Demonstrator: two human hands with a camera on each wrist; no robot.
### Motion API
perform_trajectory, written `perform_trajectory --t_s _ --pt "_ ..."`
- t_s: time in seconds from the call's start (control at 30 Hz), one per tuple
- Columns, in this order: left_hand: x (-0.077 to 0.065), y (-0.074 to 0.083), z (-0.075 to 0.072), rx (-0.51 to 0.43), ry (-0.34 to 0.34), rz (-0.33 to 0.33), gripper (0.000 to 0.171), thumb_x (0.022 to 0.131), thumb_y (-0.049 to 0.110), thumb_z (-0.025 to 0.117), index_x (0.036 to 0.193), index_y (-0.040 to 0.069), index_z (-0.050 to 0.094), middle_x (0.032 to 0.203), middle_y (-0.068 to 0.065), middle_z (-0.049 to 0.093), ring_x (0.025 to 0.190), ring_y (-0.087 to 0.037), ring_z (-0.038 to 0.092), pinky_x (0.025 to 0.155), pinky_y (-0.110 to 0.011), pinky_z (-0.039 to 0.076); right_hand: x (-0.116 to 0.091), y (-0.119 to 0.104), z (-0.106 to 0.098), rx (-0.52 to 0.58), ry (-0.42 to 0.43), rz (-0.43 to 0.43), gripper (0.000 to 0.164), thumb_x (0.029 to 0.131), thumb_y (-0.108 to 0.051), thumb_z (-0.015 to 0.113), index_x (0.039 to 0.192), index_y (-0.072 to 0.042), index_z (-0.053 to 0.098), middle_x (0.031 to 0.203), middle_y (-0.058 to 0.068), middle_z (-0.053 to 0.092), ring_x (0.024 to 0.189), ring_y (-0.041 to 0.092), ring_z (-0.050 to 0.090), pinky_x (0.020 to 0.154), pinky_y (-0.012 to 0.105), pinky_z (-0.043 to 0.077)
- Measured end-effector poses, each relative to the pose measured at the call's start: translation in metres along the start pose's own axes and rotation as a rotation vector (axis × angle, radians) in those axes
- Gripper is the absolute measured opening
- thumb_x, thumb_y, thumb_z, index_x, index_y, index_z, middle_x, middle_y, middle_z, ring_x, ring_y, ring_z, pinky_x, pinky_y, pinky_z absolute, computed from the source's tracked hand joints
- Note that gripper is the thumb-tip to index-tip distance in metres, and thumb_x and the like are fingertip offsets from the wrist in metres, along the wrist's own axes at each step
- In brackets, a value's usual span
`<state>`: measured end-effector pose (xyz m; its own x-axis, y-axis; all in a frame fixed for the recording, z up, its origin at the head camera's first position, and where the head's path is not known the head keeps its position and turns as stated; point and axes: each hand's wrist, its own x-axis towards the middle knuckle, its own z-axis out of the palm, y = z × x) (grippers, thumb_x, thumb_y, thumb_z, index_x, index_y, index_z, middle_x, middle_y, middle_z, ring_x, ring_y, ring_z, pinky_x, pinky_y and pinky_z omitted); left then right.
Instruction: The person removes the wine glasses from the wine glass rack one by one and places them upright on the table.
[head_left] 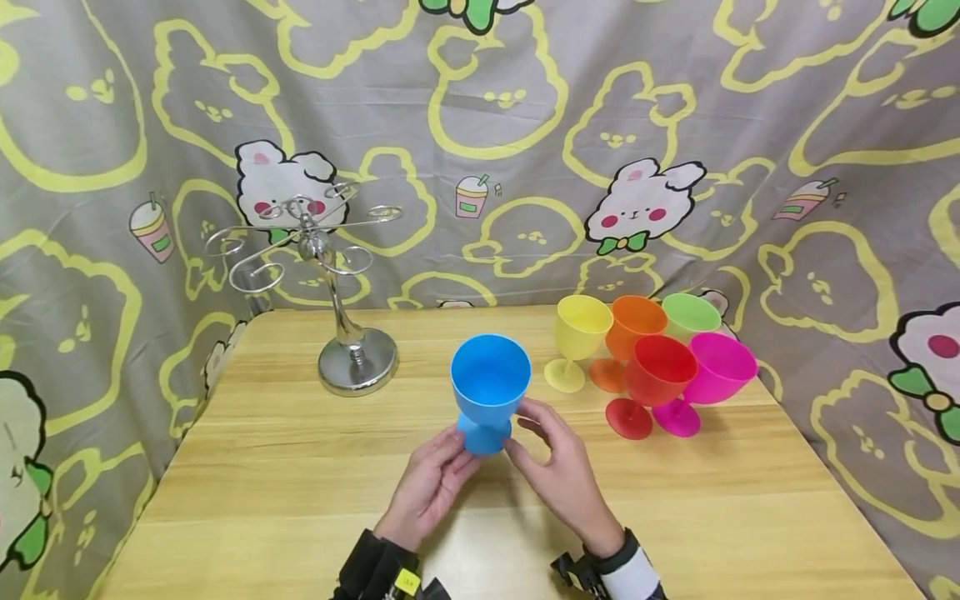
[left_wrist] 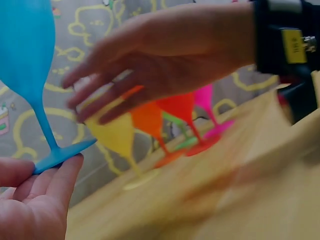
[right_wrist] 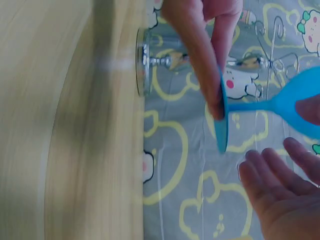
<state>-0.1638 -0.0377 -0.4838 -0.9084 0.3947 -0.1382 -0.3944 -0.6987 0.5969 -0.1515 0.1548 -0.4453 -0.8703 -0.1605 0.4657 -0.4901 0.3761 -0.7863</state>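
A blue plastic goblet (head_left: 491, 379) is held upright above the table, its bowl opening toward the head camera. My left hand (head_left: 433, 487) pinches the goblet's round foot (left_wrist: 65, 156), thumb on top and fingers beneath. Beside the goblet on its right is my right hand (head_left: 558, 467), fingers spread and fairly straight. In the right wrist view that hand's thumb (right_wrist: 309, 110) overlaps the blue bowl; whether it touches I cannot tell. The other fingers (right_wrist: 270, 172) are apart from the goblet.
A chrome stand with curled wire arms (head_left: 330, 283) is at the back left. Several goblets stand at the right: yellow (head_left: 583, 329), orange (head_left: 633, 325), red (head_left: 660, 371), green (head_left: 690, 317) and magenta (head_left: 720, 367). A patterned curtain (head_left: 510, 250) borders the wooden table (head_left: 285, 492).
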Motion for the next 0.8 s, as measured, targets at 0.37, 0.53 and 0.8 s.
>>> perform_trajectory --t_s 0.37,0.53,0.8 --pt "-0.006 -0.024 0.003 -0.048 -0.008 -0.008 0.048 0.098 0.010 0.040 0.140 -0.005 0.026 0.139 -0.025 0.036 0.124 -0.030 0.042 0.100 -0.038 0.038 0.000 -0.005 0.014 -0.013 0.058 0.062 0.048 0.076 -0.011 0.074 0.120 -0.017 0.056 0.114 -0.001 0.062 0.102 0.018 0.060 0.078 0.038 0.054" --pt "-0.006 -0.027 0.007 -0.064 -0.013 -0.005 0.047 0.098 0.011 0.039 0.140 -0.006 0.026 0.140 -0.026 0.034 0.125 -0.032 0.040 0.100 -0.040 0.038 -0.002 0.010 0.017 -0.051 0.079 0.070 0.047 0.077 -0.014 0.073 0.120 -0.017 0.055 0.113 0.000 0.062 0.100 0.019 0.061 0.077 0.039 0.054" --pt "-0.005 -0.029 0.011 -0.063 -0.024 0.004 0.047 0.098 0.008 0.039 0.140 -0.007 0.025 0.139 -0.028 0.033 0.125 -0.033 0.040 0.100 -0.040 0.038 0.002 -0.020 0.013 -0.040 0.141 0.110 0.041 0.075 0.001 0.071 0.113 -0.006 0.057 0.108 0.011 0.064 0.097 0.028 0.062 0.073 0.049 0.053"
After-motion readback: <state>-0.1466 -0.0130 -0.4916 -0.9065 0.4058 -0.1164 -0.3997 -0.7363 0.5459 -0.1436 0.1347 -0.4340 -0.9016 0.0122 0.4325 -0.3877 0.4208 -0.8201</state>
